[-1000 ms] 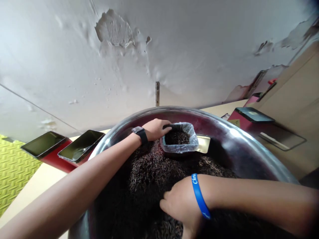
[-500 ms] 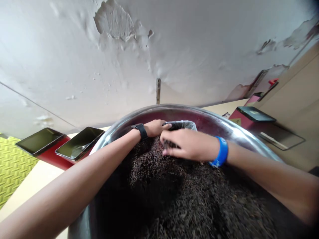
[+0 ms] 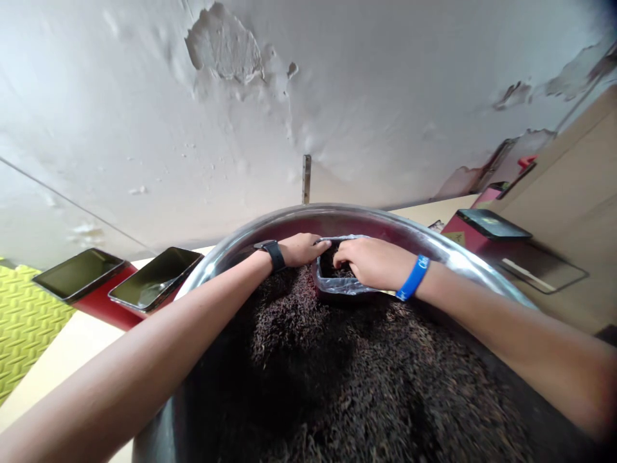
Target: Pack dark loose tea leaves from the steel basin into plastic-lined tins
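Note:
A big round metal basin (image 3: 448, 242) holds a heap of dark dried leaves (image 3: 395, 379), like loose black tea. At its far side sits a small box with a clear plastic liner (image 3: 344, 285) folded over its rim, with dark leaves inside. My left hand (image 3: 301, 249), below a black watch, is closed on the box's left rim, thumb over the edge. My right hand (image 3: 376, 260), with a blue wristband, is at the box's opening, its curled fingers down among the leaves. Its fingertips are partly hidden.
Two red boxes with dark open tops (image 3: 152, 283) (image 3: 80, 273) stand left of the basin. To the right is another red box (image 3: 491, 225) with a plastic-covered top. A peeling wall (image 3: 361, 116) rises behind. Yellow matting (image 3: 29, 328) lies at far left.
My right hand has moved from in front of the box, where it held dark leaves, up and into its opening. The box's near rim now shows. My left hand stays put.

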A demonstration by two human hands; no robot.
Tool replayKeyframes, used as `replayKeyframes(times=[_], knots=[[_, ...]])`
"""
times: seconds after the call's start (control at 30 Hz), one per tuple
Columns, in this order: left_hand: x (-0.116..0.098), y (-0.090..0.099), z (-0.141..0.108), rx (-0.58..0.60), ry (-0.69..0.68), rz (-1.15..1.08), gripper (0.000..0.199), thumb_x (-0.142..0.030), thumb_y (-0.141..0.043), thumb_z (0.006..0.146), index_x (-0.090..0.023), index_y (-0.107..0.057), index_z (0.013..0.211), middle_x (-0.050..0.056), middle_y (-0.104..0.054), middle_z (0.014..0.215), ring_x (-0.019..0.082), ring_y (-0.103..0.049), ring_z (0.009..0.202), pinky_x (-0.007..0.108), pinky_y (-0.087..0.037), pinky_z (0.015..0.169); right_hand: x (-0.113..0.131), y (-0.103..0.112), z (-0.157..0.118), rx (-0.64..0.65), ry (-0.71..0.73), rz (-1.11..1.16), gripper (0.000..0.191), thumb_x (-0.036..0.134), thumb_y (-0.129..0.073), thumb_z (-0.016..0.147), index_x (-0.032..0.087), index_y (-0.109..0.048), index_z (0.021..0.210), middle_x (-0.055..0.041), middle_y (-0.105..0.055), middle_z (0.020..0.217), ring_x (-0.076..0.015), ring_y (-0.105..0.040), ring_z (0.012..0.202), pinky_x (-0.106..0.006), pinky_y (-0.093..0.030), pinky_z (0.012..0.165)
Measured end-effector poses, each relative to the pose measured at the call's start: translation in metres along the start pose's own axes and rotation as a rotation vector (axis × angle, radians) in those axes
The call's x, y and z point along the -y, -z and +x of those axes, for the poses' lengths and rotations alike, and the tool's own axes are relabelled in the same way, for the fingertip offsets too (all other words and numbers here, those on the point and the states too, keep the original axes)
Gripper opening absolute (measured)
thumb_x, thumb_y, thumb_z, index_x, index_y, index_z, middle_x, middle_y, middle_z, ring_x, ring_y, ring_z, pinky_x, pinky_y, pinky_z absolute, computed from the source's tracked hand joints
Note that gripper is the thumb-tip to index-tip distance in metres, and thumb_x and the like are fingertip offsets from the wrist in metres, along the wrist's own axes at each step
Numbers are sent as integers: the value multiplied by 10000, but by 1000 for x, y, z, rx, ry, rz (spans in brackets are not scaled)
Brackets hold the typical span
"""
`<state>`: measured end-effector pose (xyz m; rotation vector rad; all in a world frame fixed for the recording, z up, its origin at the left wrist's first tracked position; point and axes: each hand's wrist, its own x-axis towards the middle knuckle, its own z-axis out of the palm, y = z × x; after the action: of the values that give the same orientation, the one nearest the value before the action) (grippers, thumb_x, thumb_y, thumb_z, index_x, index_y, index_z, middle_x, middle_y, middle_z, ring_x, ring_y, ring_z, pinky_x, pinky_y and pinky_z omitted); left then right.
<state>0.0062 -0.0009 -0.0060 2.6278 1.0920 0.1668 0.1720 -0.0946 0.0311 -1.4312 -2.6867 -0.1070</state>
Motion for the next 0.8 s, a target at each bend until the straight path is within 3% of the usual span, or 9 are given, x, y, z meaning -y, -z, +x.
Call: replayKeyframes(times=[0.1, 0.2, 0.27, 0.33, 0.4, 0.5, 0.7, 0.8], knots=[[-3, 2, -2, 20, 7, 1, 500, -468, -221, 852, -133, -586, 921, 101, -622, 936, 175, -545, 764, 264, -381, 649, 7, 7, -1, -62, -17, 18, 315, 96, -389, 734, 212, -648, 871, -56, -638, 876, -189, -561, 829, -321, -391, 698], [-6, 3, -5, 27, 3, -16, 517, -464, -206, 859, -116, -586, 908, 106, -623, 918, 181, -545, 755, 268, -384, 640, 32, 13, -6, -62, 151, 209, 265, 137, -386, 782, 192, -629, 873, -35, -631, 889, -152, -554, 837, -296, -386, 770], [-6, 3, -6, 9, 11, -25, 552, -503, -194, 854, -116, -584, 911, 108, -620, 929, 189, -548, 768, 274, -388, 653, 55, 4, -11, 91, 365, 359, 256, 199, -393, 811, 193, -611, 945, -30, -624, 933, -140, -555, 859, -270, -397, 781], [-6, 3, -6, 3, 22, -33, 572, -536, -190, 843, -125, -579, 931, 102, -617, 951, 194, -551, 798, 278, -391, 683, 77, -17, -17, 296, 507, 390, 350, 363, -460, 791, 170, -568, 1063, -84, -592, 1034, -187, -549, 917, -298, -419, 773], [-5, 3, -5, 18, 20, -45, 573, -547, -189, 839, -139, -572, 959, 95, -612, 980, 194, -549, 834, 278, -392, 712, 94, -40, -23, 488, 471, 296, 599, 525, -539, 683, 101, -537, 1106, -166, -569, 1045, -266, -557, 905, -353, -446, 711], [-3, 3, -5, 32, 10, -52, 572, -551, -181, 838, -154, -565, 985, 89, -605, 1009, 191, -545, 855, 280, -393, 727, 108, -57, -28, 678, 489, 215, 754, 525, -634, 579, 61, -487, 1155, -205, -546, 1066, -285, -584, 845, -343, -463, 637], [0, 2, -3, 12, -11, -36, 558, -559, -196, 833, -160, -572, 940, 96, -611, 987, 185, -547, 826, 281, -394, 715, 120, -44, -31, 731, 549, 245, 502, 344, -568, 687, 112, -503, 1127, -144, -613, 964, -212, -614, 705, -241, -388, 438], [1, 1, -2, 8, -18, -34, 539, -554, -207, 834, -168, -572, 929, 91, -615, 975, 177, -548, 809, 275, -395, 702, 123, -39, -29, 784, 559, 209, 365, 348, -534, 735, 149, -557, 1041, -91, -658, 825, -190, -609, 638, -228, -313, 393]])
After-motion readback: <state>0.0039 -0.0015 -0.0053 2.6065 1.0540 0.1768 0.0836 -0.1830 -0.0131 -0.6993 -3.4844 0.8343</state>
